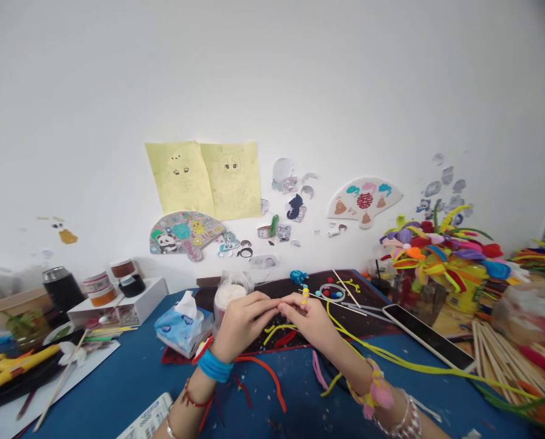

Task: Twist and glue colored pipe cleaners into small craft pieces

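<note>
My left hand [245, 318] and my right hand [309, 320] meet fingertip to fingertip over the dark mat [258, 349]. The fingers of both are pinched together; whatever is between them is hidden or too small to make out. A yellow and blue ring of fuzzy wire sits on a right finger. Behind and right of my hands, long yellow pipe cleaners [391, 353] stretch across the table. Short yellow and red pieces lie under my hands. An orange pipe cleaner [272, 376] lies in front of them. A round dish [331, 292] holds small coloured pompoms.
A tissue pack [183, 323] and a clear tub [230, 299] stand left of my hands. A phone [428, 336], wooden sticks [505, 360] and a bunch of fuzzy flowers [441, 250] are on the right. A yellow glue gun [21, 364] lies far left.
</note>
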Available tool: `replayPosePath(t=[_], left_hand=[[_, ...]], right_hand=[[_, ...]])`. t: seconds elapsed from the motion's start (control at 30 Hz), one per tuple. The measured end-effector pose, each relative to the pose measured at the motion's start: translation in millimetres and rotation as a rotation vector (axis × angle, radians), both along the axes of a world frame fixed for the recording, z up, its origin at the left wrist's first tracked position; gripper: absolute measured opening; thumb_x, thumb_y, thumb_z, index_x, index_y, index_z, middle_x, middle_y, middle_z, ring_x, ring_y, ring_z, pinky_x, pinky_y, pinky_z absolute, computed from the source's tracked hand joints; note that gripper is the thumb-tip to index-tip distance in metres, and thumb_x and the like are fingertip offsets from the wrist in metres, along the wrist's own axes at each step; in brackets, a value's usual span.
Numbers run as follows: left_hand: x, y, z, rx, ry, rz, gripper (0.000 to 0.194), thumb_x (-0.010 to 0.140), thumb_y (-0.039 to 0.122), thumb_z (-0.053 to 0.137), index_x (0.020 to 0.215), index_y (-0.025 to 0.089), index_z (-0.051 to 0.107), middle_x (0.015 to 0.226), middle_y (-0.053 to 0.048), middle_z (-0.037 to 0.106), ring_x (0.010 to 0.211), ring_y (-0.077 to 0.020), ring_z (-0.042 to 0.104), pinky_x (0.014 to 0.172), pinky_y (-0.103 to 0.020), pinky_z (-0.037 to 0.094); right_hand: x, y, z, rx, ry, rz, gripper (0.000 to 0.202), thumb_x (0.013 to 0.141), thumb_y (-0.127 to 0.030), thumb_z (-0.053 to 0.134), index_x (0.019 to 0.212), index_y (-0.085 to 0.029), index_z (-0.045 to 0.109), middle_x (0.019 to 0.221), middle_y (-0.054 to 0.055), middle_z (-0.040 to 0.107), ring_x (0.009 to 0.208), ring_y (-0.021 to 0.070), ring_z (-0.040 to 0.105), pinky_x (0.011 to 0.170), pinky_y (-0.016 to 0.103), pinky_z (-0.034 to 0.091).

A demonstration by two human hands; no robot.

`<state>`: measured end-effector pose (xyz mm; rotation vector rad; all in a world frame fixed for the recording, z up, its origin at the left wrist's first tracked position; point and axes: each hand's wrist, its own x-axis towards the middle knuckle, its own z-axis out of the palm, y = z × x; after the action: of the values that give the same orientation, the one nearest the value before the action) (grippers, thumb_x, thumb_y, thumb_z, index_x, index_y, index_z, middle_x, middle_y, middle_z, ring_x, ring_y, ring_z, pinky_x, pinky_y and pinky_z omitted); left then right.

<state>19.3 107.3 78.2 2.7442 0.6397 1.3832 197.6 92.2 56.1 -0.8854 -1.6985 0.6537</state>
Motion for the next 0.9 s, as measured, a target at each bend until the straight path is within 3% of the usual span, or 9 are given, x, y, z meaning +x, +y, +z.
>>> replayPosePath(t=[0.1,0.3,0.5,0.67,0.9], left_hand=[[-1,2,-1.5,-0.035,-0.026,0.003,0.016,0.087,0.016,0.055,0.100,0.019,0.063,0.090,-0.005,0.063,0.081,-0.0137,0.059,0.072,-0.025,0.047],[12,-12,2.9,-0.173,-0.224,0.008,0.007,0.086,0.019,0.056,0.087,0.017,0.063,0.079,-0.003,0.060,0.071,-0.0128,0.056,0.064,-0.023,0.046],[30,-33,0.2,-0.203,-0.204,0.001,0.009,0.084,0.017,0.058,0.091,0.018,0.064,0.081,-0.003,0.060,0.074,-0.0129,0.056,0.068,-0.023,0.045],[31,-31,-3.1,-0.206,-0.202,0.068,0.012,0.085,0.017,0.057,0.094,0.018,0.065,0.085,-0.004,0.061,0.077,-0.0137,0.057,0.071,-0.024,0.046],[31,-28,-5.1,-0.225,-0.211,0.046,0.014,0.086,0.019,0.057,0.095,0.019,0.066,0.083,-0.004,0.061,0.073,-0.0139,0.056,0.067,-0.025,0.047]], right_hand=[[-1,-9,4.2,0.135,-0.168,-0.111,0.024,0.090,-0.028,0.044,0.094,-0.019,0.065,0.080,0.001,0.062,0.074,0.0140,0.057,0.072,0.027,0.044],[-7,-17,-0.7,0.341,-0.661,-0.501,0.035,0.088,-0.016,0.040,0.122,-0.018,0.051,0.100,0.008,0.060,0.090,0.0212,0.055,0.078,0.034,0.043],[-10,-13,-10.4,0.311,-0.775,-0.562,0.036,0.089,-0.021,0.042,0.125,-0.016,0.047,0.102,0.009,0.060,0.091,0.0217,0.056,0.076,0.033,0.045],[-10,-14,-9.6,0.356,-0.825,-0.624,0.036,0.090,-0.020,0.042,0.125,-0.016,0.048,0.099,0.009,0.060,0.087,0.0218,0.056,0.072,0.033,0.044],[-13,-15,-12.4,0.443,-0.858,-0.671,0.037,0.088,-0.016,0.041,0.125,-0.014,0.048,0.095,0.012,0.061,0.084,0.0235,0.056,0.074,0.036,0.042]])
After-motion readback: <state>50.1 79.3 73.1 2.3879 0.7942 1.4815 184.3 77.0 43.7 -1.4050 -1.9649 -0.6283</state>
